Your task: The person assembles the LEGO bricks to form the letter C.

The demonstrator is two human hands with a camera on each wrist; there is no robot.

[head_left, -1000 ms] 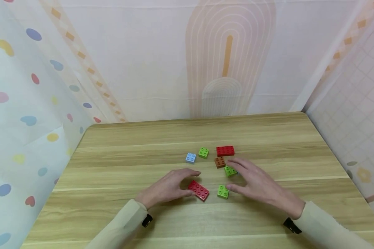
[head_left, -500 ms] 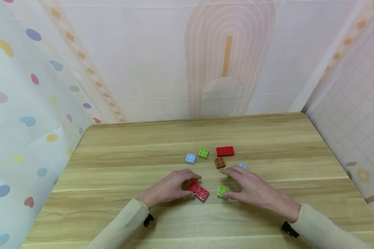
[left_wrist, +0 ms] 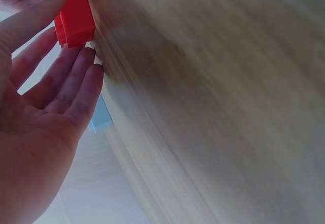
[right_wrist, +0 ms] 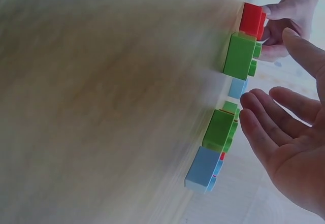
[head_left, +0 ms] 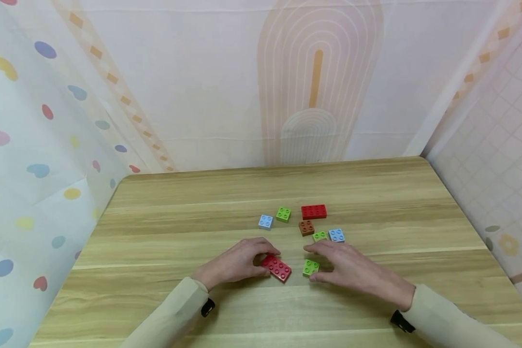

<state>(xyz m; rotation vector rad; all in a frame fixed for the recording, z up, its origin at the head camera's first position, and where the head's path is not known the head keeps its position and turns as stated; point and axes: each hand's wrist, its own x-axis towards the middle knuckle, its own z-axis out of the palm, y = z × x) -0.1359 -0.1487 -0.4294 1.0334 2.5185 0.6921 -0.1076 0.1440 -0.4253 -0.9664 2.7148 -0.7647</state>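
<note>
A red toy building brick [head_left: 277, 268] lies on the table between the thumb and fingers of my left hand [head_left: 235, 263], which grips it at its left end. In the left wrist view, the thumb lies against the red side. My right hand [head_left: 358, 270] hovers just right of a green brick [head_left: 311, 267], thumb and fingers apart and nothing held. The right wrist view shows a gap between that hand [right_wrist: 297, 137] and the green brick [right_wrist: 239, 56]. Beyond the right fingers sit another green brick [head_left: 319, 236], partly hidden, and a blue brick [head_left: 337, 235].
Farther back on the wooden table [head_left: 178, 217] are a brown brick [head_left: 306, 227], a long red brick [head_left: 313, 211], a green brick [head_left: 283, 214] and a light blue brick [head_left: 265, 222]. A patterned cloth [head_left: 209, 96] hangs behind the table and along its sides.
My right hand has moved left and toward me, uncovering the blue brick at right. The left index finger has come nearer to the red brick. The bricks keep their places.
</note>
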